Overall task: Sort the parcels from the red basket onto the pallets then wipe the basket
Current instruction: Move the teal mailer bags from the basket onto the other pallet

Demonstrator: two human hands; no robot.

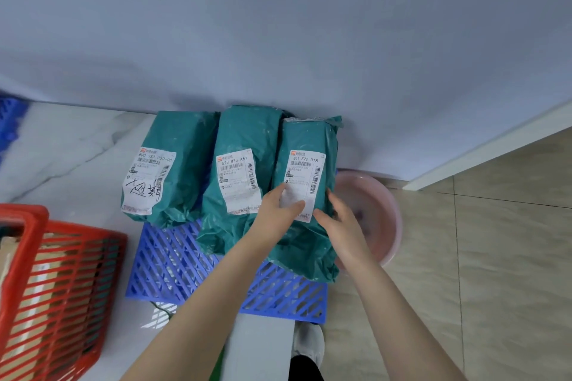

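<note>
Three green bagged parcels with white labels stand side by side on a blue slatted pallet (173,263), leaning against the wall. The left parcel (173,145) has handwriting on its label, and the middle parcel (244,133) is beside it. My left hand (278,207) lies flat on the label of the right parcel (309,139), fingers spread. My right hand (337,213) presses against that parcel's right side. The red basket (62,275) stands at the lower left with brown cardboard parcels (46,269) inside.
A pink basin (380,210) sits on the floor just right of the pallet, behind the right parcel. A second blue pallet (10,116) shows at the far left edge. The wall runs close behind the parcels. My white shoe (309,343) is below the pallet.
</note>
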